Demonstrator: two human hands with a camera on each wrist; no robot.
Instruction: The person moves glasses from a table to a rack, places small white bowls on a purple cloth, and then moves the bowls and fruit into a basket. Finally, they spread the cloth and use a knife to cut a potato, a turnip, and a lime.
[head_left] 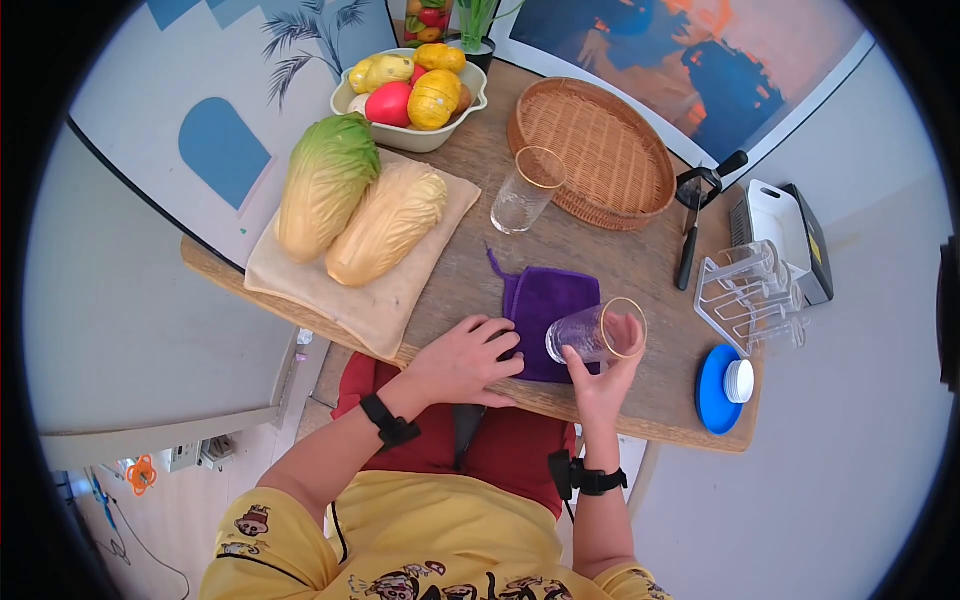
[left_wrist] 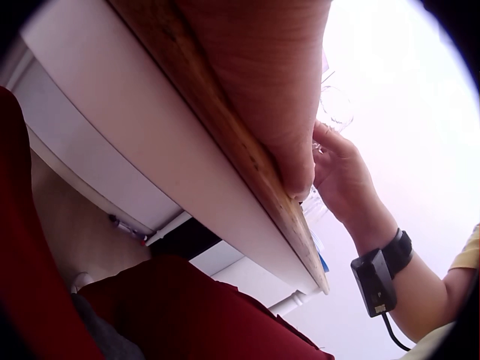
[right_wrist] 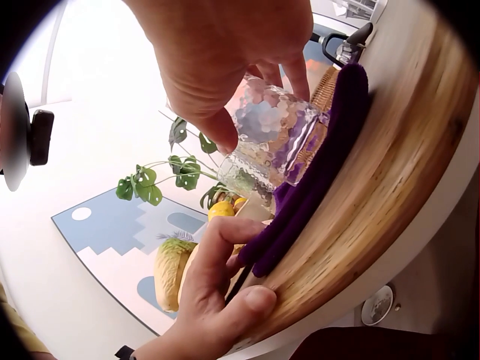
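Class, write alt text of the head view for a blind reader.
A person's right hand grips a tilted glass over a purple pouch, left hand at its edge, on a wooden table with another glass, two cabbages and a wicker tray.

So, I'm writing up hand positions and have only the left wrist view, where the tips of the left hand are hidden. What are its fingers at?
Observer: The left hand has its fingers at the left edge of a purple pouch.
Operator: I can make out the right hand, but not how its load sits. What do you see?
Observer: It grips a clear, gold-rimmed glass, tilted, with the base over the pouch.
Operator: Is there another glass like it?
Observer: Yes, a second gold-rimmed glass stands beyond the pouch, beside the round wicker tray.
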